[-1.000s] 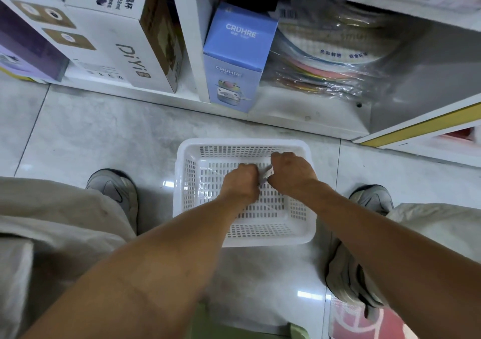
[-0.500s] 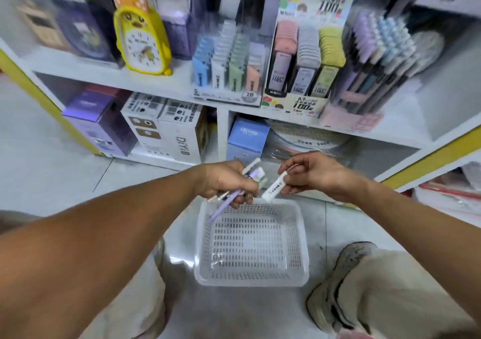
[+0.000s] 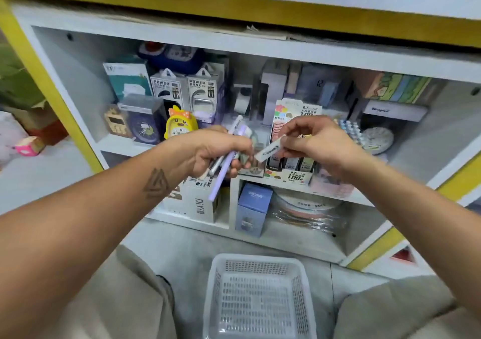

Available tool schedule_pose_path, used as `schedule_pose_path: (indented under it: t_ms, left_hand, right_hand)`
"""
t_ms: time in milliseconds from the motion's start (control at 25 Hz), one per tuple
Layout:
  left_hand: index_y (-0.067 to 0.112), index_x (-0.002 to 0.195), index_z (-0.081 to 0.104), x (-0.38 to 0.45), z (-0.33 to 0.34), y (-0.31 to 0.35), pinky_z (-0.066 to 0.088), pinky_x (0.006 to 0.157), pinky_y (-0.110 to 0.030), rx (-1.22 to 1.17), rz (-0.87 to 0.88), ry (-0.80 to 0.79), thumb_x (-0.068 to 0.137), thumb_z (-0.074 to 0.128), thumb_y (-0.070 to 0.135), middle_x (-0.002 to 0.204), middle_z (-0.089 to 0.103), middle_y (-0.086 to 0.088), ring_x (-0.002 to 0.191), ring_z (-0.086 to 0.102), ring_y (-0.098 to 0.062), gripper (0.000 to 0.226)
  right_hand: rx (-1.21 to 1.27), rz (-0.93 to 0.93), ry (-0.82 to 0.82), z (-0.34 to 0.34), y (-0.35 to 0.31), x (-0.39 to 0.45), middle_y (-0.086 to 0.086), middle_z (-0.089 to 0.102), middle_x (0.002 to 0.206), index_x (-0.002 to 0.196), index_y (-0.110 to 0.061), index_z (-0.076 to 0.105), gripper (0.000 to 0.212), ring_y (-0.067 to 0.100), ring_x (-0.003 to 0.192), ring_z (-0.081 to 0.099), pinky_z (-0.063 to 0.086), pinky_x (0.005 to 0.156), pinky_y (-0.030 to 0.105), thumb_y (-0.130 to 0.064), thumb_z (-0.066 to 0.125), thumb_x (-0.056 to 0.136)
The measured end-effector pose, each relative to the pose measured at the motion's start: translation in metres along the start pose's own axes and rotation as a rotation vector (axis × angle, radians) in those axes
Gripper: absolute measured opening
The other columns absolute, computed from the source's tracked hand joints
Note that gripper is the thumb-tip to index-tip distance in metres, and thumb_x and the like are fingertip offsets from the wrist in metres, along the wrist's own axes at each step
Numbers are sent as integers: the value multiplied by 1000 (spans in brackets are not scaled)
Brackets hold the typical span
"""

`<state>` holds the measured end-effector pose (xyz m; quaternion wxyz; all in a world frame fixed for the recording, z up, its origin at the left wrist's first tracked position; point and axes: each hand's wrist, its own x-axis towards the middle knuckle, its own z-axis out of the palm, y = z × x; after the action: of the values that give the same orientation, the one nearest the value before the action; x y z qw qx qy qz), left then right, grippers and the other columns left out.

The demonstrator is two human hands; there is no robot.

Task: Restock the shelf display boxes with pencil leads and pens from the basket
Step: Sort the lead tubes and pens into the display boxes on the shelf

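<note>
At the centre of the frame, both hands are raised before the shelf. The left hand (image 3: 218, 151) is clenched around a bundle of pens (image 3: 225, 160), a lilac one sticking out below the fist. The right hand (image 3: 316, 140) pinches a small white lead case (image 3: 269, 151) between thumb and fingertips, just beside the left. Right behind them sits the lead display box (image 3: 291, 173) on the middle shelf (image 3: 125, 144). Bottom centre, the white basket (image 3: 257, 260) rests on the floor, well below the hands.
</note>
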<state>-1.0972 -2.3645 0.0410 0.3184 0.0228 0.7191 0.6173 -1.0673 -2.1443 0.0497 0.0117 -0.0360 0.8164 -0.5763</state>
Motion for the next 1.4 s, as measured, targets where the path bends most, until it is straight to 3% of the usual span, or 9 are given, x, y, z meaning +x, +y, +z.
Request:
schedule_pose_path:
  t_ms: [120, 240, 480, 560, 680, 840, 1000, 1160, 1400]
  left_hand:
    - [4, 78, 58, 2, -18, 21, 48, 43, -21, -136, 12, 128, 83, 60, 4, 67, 64, -14, 41, 50, -12, 5]
    - [4, 75, 57, 10, -35, 25, 49, 42, -21, -270, -7, 201, 85, 57, 3, 64, 63, -13, 37, 49, -10, 9]
    - [1, 75, 54, 31, -58, 30, 47, 41, -20, -428, -15, 216, 84, 54, 1, 52, 59, -11, 35, 44, -10, 9]
    - [1, 77, 54, 36, -60, 31, 47, 42, -20, -420, -18, 222, 83, 55, 0, 57, 61, -13, 36, 44, -10, 7]
    - [1, 81, 54, 43, -56, 32, 48, 41, -19, -381, -36, 212, 86, 54, 0, 61, 65, -15, 35, 44, -8, 5]
    - [4, 80, 52, 51, -56, 33, 48, 42, -20, -376, -33, 210, 86, 52, -3, 73, 70, -20, 36, 43, -8, 9]
    - [5, 80, 51, 54, -56, 30, 48, 43, -20, -391, -43, 203, 86, 52, -4, 74, 70, -23, 35, 43, -8, 10]
    - [4, 80, 53, 56, -54, 26, 49, 43, -20, -370, -53, 204, 86, 52, -4, 75, 71, -23, 35, 43, -9, 10]
    - [5, 81, 54, 55, -55, 22, 50, 45, -21, -390, -60, 169, 86, 54, -5, 83, 72, -24, 38, 45, -9, 11]
  right_hand:
    - [-15, -6, 77, 7, -13, 22, 27, 68, 88, 98, 8, 65, 8, 27, 64, 73, 59, 57, 24, 4, 66, 92]
    - [-44, 8, 86, 12, -17, 42, 18, 71, 78, 96, 2, 68, 6, 20, 60, 71, 58, 66, 34, 0, 70, 90]
    - [-90, -9, 72, 15, -16, 73, 14, 73, 69, 93, 0, 71, 4, 21, 63, 70, 59, 67, 34, 0, 70, 90]
    - [-299, -96, 123, 9, -15, 84, 8, 73, 71, 86, -11, 72, 8, 14, 63, 70, 58, 70, 29, -4, 72, 89]
    - [-689, -254, 166, 5, -12, 95, -6, 71, 75, 92, -20, 74, 8, 3, 70, 67, 55, 74, 23, -13, 73, 88]
    - [-877, -306, 49, 14, -2, 106, -9, 70, 80, 91, -23, 73, 8, 14, 80, 68, 58, 79, 35, -18, 77, 86]
    - [-934, -234, 7, 24, 7, 114, -10, 68, 78, 90, -25, 74, 9, 14, 78, 66, 54, 75, 29, -18, 77, 85]
    - [-1035, -260, -29, 34, 11, 116, -9, 70, 81, 89, -25, 75, 8, 14, 79, 61, 40, 68, 24, -19, 77, 84]
    - [-1100, -290, -73, 40, 17, 110, -7, 68, 78, 86, -23, 68, 11, 22, 79, 62, 45, 75, 33, -14, 74, 84]
